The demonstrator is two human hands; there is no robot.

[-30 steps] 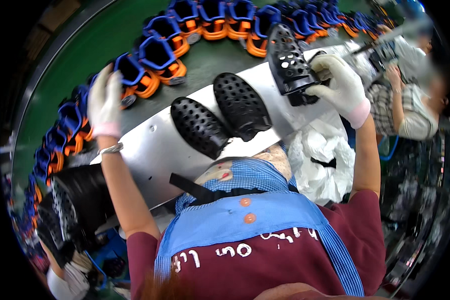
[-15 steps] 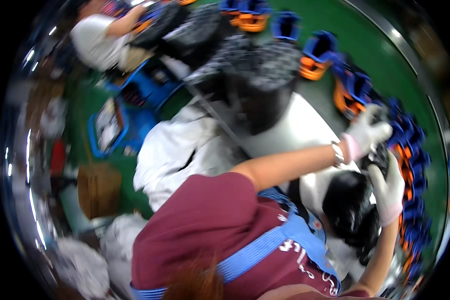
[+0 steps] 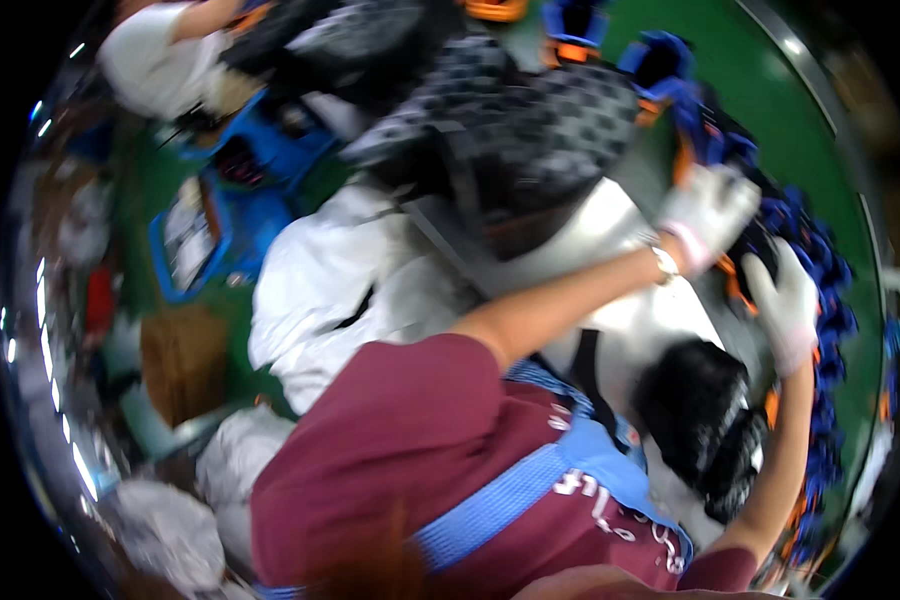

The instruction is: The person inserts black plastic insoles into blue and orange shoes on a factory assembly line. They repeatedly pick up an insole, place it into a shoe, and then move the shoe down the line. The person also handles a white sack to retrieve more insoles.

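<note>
Both my hands wear white gloves and reach over the table's edge toward the green belt. My left hand [image 3: 712,212] is closed round the upper end of a dark, blurred piece [image 3: 756,243]. My right hand [image 3: 785,305] grips the same piece lower down, with its thumb apart from its fingers. The exact kind of this dark piece cannot be made out. Beside my hands runs a row of blue and orange shoes [image 3: 710,130] on the belt. Nearer my body, a shiny black plastic bag [image 3: 695,405] lies on the white table [image 3: 660,310].
Black containers with chequered, pale-patterned tops [image 3: 570,120] stand on the table to the left. White cloth [image 3: 320,280] bulges beside it. Blue stools [image 3: 255,225], a cardboard box [image 3: 183,365] and a co-worker in a white shirt [image 3: 150,60] are further left. The green belt [image 3: 740,75] curves along the right.
Both hands have moved up in the picture, along the row of shoes, with the dark piece between them. The view has shifted slightly, and the black bag stays on the table.
</note>
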